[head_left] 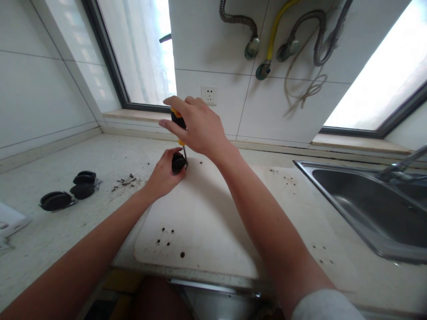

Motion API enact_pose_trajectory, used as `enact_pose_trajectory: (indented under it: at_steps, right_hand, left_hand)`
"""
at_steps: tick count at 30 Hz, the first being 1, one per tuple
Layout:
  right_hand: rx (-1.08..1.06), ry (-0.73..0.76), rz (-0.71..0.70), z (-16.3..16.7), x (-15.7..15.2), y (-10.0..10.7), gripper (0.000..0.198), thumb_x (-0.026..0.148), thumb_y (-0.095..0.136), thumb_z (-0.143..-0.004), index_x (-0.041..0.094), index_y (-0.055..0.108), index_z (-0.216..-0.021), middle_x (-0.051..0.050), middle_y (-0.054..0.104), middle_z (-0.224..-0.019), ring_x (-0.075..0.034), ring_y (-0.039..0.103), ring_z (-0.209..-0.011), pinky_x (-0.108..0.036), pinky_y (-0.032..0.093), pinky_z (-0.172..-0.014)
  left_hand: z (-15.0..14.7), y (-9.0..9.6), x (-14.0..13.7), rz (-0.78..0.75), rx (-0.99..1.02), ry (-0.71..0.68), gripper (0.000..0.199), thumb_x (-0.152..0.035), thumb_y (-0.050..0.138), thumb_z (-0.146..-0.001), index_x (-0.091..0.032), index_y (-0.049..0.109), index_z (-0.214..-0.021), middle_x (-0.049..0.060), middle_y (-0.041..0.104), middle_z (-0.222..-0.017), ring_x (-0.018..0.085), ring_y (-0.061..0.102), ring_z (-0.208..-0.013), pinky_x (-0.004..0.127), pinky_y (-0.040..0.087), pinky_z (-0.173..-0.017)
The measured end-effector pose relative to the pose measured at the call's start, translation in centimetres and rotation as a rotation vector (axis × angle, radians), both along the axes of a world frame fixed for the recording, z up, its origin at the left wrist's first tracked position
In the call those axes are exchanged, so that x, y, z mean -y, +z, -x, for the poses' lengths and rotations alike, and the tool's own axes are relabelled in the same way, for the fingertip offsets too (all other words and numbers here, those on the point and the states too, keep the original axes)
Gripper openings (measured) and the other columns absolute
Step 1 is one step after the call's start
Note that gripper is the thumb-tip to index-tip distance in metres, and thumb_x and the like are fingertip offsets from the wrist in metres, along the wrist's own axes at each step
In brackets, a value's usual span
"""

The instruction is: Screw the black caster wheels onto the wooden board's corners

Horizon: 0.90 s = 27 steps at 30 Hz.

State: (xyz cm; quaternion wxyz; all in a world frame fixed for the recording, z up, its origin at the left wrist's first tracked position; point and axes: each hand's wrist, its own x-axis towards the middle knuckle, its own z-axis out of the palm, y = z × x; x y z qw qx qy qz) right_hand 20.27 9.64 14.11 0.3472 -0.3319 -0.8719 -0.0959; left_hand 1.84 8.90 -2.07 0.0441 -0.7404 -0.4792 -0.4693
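Note:
A white board (213, 222) with rounded corners and groups of screw holes lies flat on the countertop. At its far left corner my left hand (164, 174) grips a black caster wheel (179, 163) against the board. My right hand (203, 126) is wrapped round the black and yellow handle of a screwdriver (179, 119). The screwdriver stands nearly upright, its shaft running down beside the caster; its tip meets the caster's base, partly hidden by my left fingers. Several loose screws (126, 181) lie in a small pile left of the board.
Loose black casters (56, 201) rest on the countertop (110, 155) at the left, near a white object (12, 221) at the edge of view. A steel sink (360, 209) with a faucet (400, 166) is at the right. Hoses (275, 26) and a socket (209, 95) are on the wall.

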Motion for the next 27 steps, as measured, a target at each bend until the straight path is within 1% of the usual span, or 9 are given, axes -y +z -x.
enact_pose_trajectory:
  at_steps: [3, 6, 8, 11, 14, 18, 21, 23, 27]
  right_hand:
    - [0.037, 0.057, 0.041, 0.0, 0.1, 0.1, 0.041, 0.036, 0.054, -0.112, 0.032, 0.057, -0.153, -0.007, 0.074, -0.134, -0.028, 0.066, -0.116, -0.037, 0.05, -0.091]
    - [0.023, 0.013, 0.04, 0.0, 0.2, 0.3, 0.033, 0.046, 0.056, -0.113, 0.029, 0.062, -0.141, -0.008, 0.076, -0.128, -0.029, 0.067, -0.112, -0.037, 0.048, -0.088]
    - [0.027, -0.007, 0.049, 0.0, 0.5, 0.4, 0.034, 0.053, 0.056, -0.113, 0.026, 0.064, -0.133, -0.009, 0.077, -0.126, -0.031, 0.067, -0.112, -0.038, 0.047, -0.087]
    - [0.048, 0.04, 0.088, 0.1, 0.7, 0.4, 0.03, 0.043, 0.053, -0.115, 0.026, 0.061, -0.138, -0.01, 0.077, -0.131, -0.031, 0.067, -0.116, -0.037, 0.047, -0.087]
    - [0.023, 0.069, 0.08, 0.4, 0.6, 0.0, 0.032, 0.041, 0.051, -0.115, 0.029, 0.057, -0.144, -0.007, 0.077, -0.131, -0.029, 0.067, -0.116, -0.036, 0.045, -0.086]
    - [-0.042, 0.005, 0.028, 0.2, -0.1, -0.4, 0.036, 0.056, 0.047, -0.116, 0.026, 0.061, -0.131, -0.009, 0.077, -0.126, -0.031, 0.066, -0.115, -0.037, 0.044, -0.085]
    - [-0.024, 0.073, 0.072, -0.4, -0.6, -0.2, 0.029, 0.047, 0.054, -0.113, 0.03, 0.06, -0.136, -0.008, 0.077, -0.13, -0.03, 0.067, -0.113, -0.036, 0.044, -0.085]
    - [-0.038, 0.081, 0.088, -0.6, -1.0, -0.3, 0.031, 0.046, 0.057, -0.111, 0.031, 0.059, -0.138, -0.007, 0.077, -0.125, -0.029, 0.068, -0.108, -0.036, 0.045, -0.084]
    - [-0.108, -0.048, 0.034, -0.1, -1.4, -1.0, 0.04, 0.061, 0.053, -0.113, 0.025, 0.06, -0.131, -0.008, 0.074, -0.107, -0.03, 0.069, -0.102, -0.037, 0.045, -0.084]
  left_hand:
    - [0.0, 0.0, 0.1, 0.026, 0.017, 0.021, 0.055, -0.028, 0.071, -0.089, -0.021, 0.058, -0.143, 0.014, 0.075, -0.13, 0.034, 0.076, -0.117, 0.05, 0.063, -0.105]
    - [-0.1, 0.2, 0.2, 0.068, 0.034, 0.033, 0.056, -0.034, 0.071, -0.091, -0.021, 0.056, -0.144, 0.013, 0.078, -0.123, 0.033, 0.078, -0.108, 0.048, 0.064, -0.098]
    - [-0.2, 0.3, 0.4, 0.087, 0.038, 0.047, 0.055, -0.037, 0.07, -0.092, -0.02, 0.056, -0.143, 0.013, 0.079, -0.118, 0.032, 0.079, -0.103, 0.046, 0.064, -0.094]
    - [-0.2, 0.5, 0.6, 0.107, 0.037, 0.065, 0.053, -0.037, 0.071, -0.092, -0.021, 0.057, -0.14, 0.011, 0.08, -0.114, 0.031, 0.079, -0.1, 0.043, 0.064, -0.09]
    - [-0.3, 0.5, 0.5, 0.096, 0.035, 0.068, 0.054, -0.037, 0.071, -0.09, -0.021, 0.057, -0.14, 0.012, 0.08, -0.118, 0.031, 0.08, -0.103, 0.043, 0.064, -0.093]
    - [-0.2, 0.4, 0.4, 0.074, 0.032, 0.056, 0.058, -0.037, 0.07, -0.09, -0.02, 0.056, -0.143, 0.013, 0.079, -0.122, 0.032, 0.08, -0.109, 0.045, 0.063, -0.1]
    - [-0.2, 0.4, 0.5, 0.081, 0.038, 0.045, 0.058, -0.038, 0.07, -0.091, -0.02, 0.056, -0.144, 0.013, 0.08, -0.12, 0.032, 0.08, -0.107, 0.046, 0.064, -0.099]
    - [-0.3, 0.5, 0.6, 0.083, 0.046, 0.04, 0.058, -0.038, 0.071, -0.091, -0.02, 0.057, -0.145, 0.013, 0.08, -0.119, 0.032, 0.08, -0.108, 0.047, 0.064, -0.1]
    - [-0.4, 0.7, 0.9, 0.093, 0.076, 0.027, 0.058, -0.036, 0.072, -0.091, -0.02, 0.057, -0.144, 0.013, 0.081, -0.12, 0.031, 0.08, -0.11, 0.046, 0.063, -0.104]
